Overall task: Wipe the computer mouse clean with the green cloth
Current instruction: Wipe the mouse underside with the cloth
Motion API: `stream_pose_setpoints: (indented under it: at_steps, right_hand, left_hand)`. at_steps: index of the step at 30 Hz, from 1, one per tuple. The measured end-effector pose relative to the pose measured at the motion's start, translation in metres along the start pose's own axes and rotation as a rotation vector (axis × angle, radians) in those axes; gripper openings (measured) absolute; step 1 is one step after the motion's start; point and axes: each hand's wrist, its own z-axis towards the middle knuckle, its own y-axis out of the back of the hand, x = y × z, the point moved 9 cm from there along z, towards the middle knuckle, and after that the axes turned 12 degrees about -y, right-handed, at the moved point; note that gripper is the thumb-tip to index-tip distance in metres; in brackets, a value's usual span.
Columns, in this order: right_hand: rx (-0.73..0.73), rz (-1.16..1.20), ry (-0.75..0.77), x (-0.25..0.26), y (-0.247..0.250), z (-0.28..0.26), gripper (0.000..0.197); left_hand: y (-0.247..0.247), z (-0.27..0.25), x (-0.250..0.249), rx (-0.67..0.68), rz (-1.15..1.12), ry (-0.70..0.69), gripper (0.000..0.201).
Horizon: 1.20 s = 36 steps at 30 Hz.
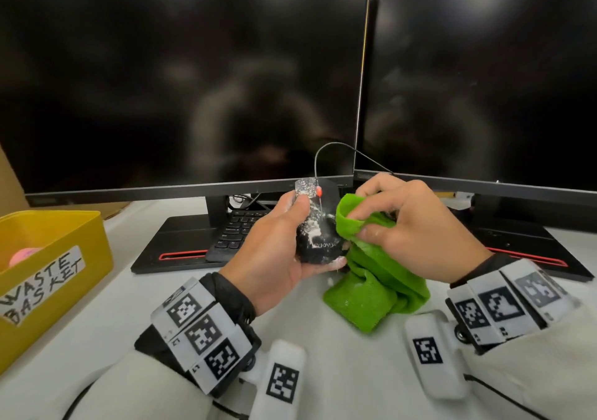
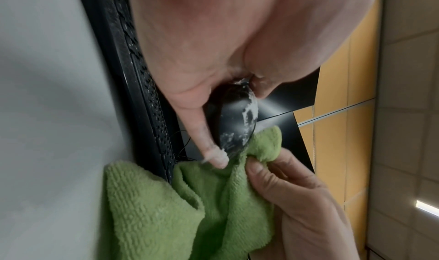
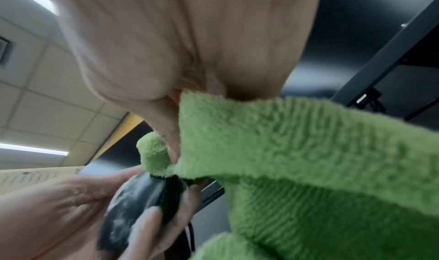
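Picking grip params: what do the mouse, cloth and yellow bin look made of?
Mouse: looks like hard black plastic, part glossy; it shows highlights under white smears.
Cloth: soft green looped pile, likely microfibre or terry; it folds and drapes from the right hand.
Bin: rigid, smooth yellow walls, probably plastic, with a paper-like label.
Left hand grips the mouse.

Two monitors (image 1: 181,73) (image 1: 484,80) — each on its own base — and two hands, left (image 1: 274,251) and right (image 1: 410,225). One mouse (image 1: 318,225), one cloth (image 1: 371,277), one keyboard (image 1: 237,229). One yellow bin (image 1: 64,258) — with one pink ball (image 1: 22,255) inside.
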Motion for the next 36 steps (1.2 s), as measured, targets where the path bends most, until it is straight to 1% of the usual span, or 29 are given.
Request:
stream_pose_setpoints:
  at_steps: [2,3,4,6,8,9,13,14,18,21,23,26,28,32,33,36]
  right_hand:
    - [-0.065,0.014,-0.013,-0.002,0.008,0.002,0.027]
    - [-0.074,0.026,-0.004,0.0,0.007,0.002,0.026]
    - [-0.06,0.032,0.012,0.004,0.005,0.001,0.024]
    - [0.014,0.035,0.029,0.009,-0.005,-0.002,0.026]
    - [0.064,0.035,0.017,0.008,-0.008,-0.002,0.028]
    - [0.057,0.03,0.003,0.005,-0.005,-0.001,0.028]
    - [-0.082,0.011,0.012,0.0,0.009,0.003,0.022]
    - [-0.087,0.011,0.025,0.002,0.008,0.002,0.021]
    - [-0.011,-0.014,0.041,0.004,-0.002,-0.002,0.023]
    - [-0.109,-0.006,0.033,-0.001,0.013,0.002,0.027]
    - [-0.141,0.016,0.042,0.001,0.015,0.002,0.023]
    - [-0.064,-0.009,0.058,0.007,0.003,-0.001,0.019]
    - [-0.031,-0.029,0.036,0.005,0.002,-0.002,0.019]
    - [-0.134,-0.018,0.039,0.004,0.015,0.001,0.021]
    - [-0.125,-0.019,0.052,0.007,0.012,0.0,0.02]
    - [-0.029,-0.04,0.059,0.011,-0.002,-0.004,0.018]
  left_hand:
    - [-0.003,0.0,0.003,0.011,0.021,0.011,0.035]
    - [-0.006,-0.001,0.006,0.025,0.033,0.017,0.034]
    - [-0.008,-0.002,0.007,0.039,0.042,0.02,0.034]
    - [-0.008,-0.001,0.007,0.044,0.039,0.012,0.034]
    - [-0.005,0.0,0.005,0.041,0.035,0.002,0.035]
    - [-0.005,0.0,0.005,0.041,0.035,0.006,0.035]
    - [-0.01,-0.002,0.012,0.047,0.043,0.038,0.033]
    - [-0.01,-0.002,0.012,0.046,0.041,0.036,0.033]
    - [-0.003,0.0,0.003,0.023,0.024,-0.004,0.035]
    - [-0.005,0.0,0.002,0.023,0.037,-0.008,0.037]
    - [-0.008,-0.001,0.005,0.032,0.047,-0.003,0.037]
    - [-0.005,0.0,0.003,0.023,0.044,-0.011,0.037]
    - [-0.003,-0.001,0.0,0.011,0.038,-0.016,0.037]
    - [-0.008,0.0,0.004,0.022,0.067,-0.013,0.037]
    - [-0.007,0.0,0.005,0.02,0.072,-0.015,0.036]
    - [-0.004,0.001,0.002,0.002,0.063,-0.028,0.034]
